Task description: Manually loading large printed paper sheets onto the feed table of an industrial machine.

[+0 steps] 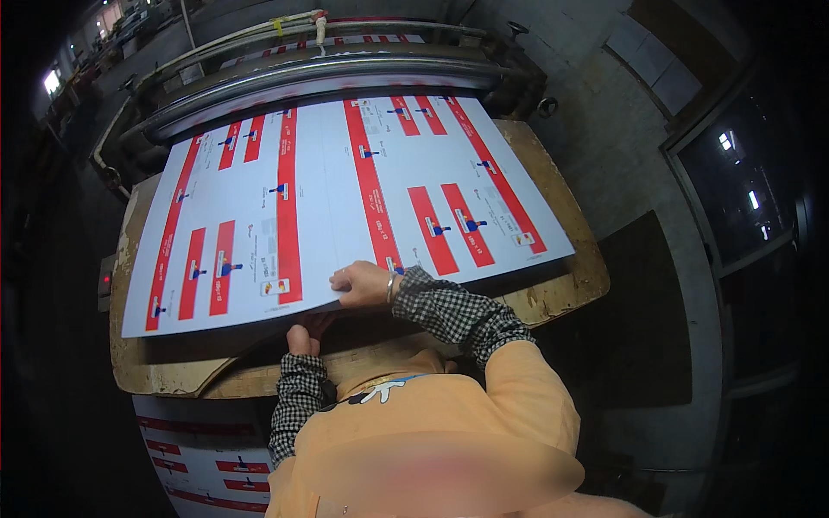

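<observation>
At the printed sheet [321, 198], reaching leftward with right hand [364, 283], fingers curled together at its near edge; reaching up beneath with left hand [305, 338], fingers too hidden to tell.

Small red-lit box [105, 281]: beside left edge of worktop [566, 289] | Pale sheets [675, 88]: wall [587, 160], beyond far-right corner | Dark flat shape [643, 319], nature unclear: off right edge | Dark glazed frame [734, 190]: farther right

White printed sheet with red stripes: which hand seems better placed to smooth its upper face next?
Probably the right hand: it is over the upper face of the white sheet, at the near edge; the left hand sits below that edge.
</observation>
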`<state>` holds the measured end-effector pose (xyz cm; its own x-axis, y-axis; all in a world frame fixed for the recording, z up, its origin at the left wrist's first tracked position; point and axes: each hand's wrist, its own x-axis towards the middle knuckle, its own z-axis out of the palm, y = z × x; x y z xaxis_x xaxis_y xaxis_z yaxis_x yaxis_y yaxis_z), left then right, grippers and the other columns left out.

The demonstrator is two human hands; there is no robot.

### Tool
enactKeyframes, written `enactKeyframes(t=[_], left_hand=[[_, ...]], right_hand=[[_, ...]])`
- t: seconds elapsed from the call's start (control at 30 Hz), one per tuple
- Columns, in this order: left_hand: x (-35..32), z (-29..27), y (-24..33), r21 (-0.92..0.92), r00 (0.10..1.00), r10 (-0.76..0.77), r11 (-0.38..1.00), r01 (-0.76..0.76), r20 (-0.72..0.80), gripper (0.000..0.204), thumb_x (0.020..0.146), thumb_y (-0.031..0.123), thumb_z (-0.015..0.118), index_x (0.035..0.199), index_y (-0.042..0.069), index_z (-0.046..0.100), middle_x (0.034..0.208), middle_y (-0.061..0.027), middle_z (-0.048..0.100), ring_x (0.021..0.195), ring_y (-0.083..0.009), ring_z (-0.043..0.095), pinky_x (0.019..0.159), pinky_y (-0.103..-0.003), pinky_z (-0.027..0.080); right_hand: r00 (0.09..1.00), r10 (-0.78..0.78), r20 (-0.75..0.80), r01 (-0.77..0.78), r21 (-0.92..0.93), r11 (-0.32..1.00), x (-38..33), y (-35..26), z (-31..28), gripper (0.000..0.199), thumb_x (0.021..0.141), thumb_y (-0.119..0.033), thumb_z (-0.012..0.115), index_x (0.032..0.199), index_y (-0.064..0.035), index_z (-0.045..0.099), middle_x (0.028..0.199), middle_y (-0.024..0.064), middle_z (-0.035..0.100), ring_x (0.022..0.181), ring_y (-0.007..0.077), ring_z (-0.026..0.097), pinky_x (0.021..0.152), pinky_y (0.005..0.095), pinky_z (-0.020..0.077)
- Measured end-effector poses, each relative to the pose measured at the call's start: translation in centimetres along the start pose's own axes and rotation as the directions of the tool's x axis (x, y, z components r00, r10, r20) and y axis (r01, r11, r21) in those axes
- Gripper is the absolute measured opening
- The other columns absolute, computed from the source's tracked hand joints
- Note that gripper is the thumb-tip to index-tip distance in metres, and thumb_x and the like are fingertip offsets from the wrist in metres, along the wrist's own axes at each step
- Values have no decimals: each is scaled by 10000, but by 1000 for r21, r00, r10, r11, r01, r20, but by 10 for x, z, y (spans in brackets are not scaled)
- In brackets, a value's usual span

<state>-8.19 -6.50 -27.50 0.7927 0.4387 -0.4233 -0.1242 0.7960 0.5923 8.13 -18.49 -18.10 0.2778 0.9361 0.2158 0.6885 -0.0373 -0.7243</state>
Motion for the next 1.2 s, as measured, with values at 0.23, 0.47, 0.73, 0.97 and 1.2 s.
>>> enactKeyframes(t=[0.23, 0.47, 0.73, 0.97, 1.2], left_hand=[[-11, 8, 3, 51, 999, 43, 998, -43, -2, 313, 892, 175, 389, 1115, -37, 446, 1059, -173, 537, 957, -302, 558, 811, -474, 490], [-10, 22, 11, 63, 1000, 15, 998, -15, -10, 353, 853, 218, 514, 1107, -19, 456, 1061, -154, 545, 921, -277, 576, 752, -416, 503], [-11, 8, 6, 66, 996, 24, 997, -30, 83, 336, 804, 113, 541, 1092, -43, 468, 1010, -157, 579, 936, -268, 577, 795, -411, 480], [-14, 14, 9, -27, 1000, -8, 1000, 8, 5, 294, 873, 144, 411, 1112, -9, 487, 1127, -152, 519, 1014, -293, 531, 860, -474, 453], [-6, 0, -4, 15, 998, 4, 1000, -3, -55, 339, 903, 158, 281, 1142, -24, 438, 1110, -176, 519, 1001, -310, 539, 858, -495, 453]], right_hand=[[923, 241, 300, -204, -150, 967, 8, 9, -1, 390, 618, -217, 612, 939, 5, 610, 1004, 179, 599, 867, 294, 597, 784, 334, 467], [947, 304, -106, -321, -264, 910, 44, 64, 15, 408, 648, -277, 645, 949, -5, 597, 1047, 199, 540, 1041, 340, 463, 895, 382, 378], [910, 253, 327, -87, -448, 890, -2, 7, 13, 768, 617, -287, 702, 1268, -47, 372, 1360, 226, 254, 1271, 388, 204, 1031, 490, 180], [973, 158, 165, -159, -8, 987, 21, -9, -35, 270, 693, -178, 548, 855, 27, 615, 773, 198, 620, 745, 318, 614, 708, 325, 484], [965, 205, 166, -225, 107, 969, 0, -13, -15, 326, 679, -141, 602, 964, 18, 606, 1087, 192, 565, 1056, 301, 523, 911, 308, 405]])
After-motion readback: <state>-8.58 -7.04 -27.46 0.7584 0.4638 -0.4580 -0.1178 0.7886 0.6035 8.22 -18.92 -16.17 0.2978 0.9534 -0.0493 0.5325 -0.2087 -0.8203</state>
